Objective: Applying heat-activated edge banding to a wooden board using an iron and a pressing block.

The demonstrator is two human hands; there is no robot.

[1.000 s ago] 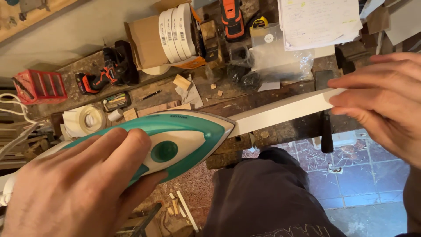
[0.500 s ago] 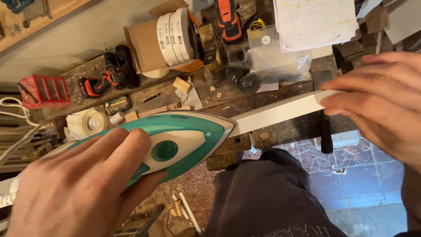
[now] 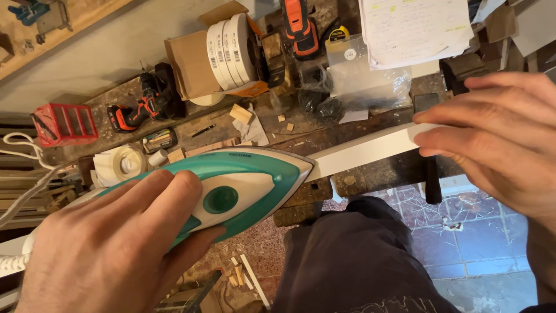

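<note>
Teal-and-white iron [image 3: 243,179] on a thin white strip [image 3: 365,152].

I read: iron [image 3: 231,179] glossy teal-white plastic | strip [image 3: 365,152] smooth white, probably veneer edging | workbench [image 3: 370,124] rough scarred wood

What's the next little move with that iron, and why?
Probably slide the teal iron a bit further along the white strip toward the right hand. The left hand grips the iron, its tip sits at the strip's near end, and the stretch up to the right hand's fingertips lies uncovered.
</note>
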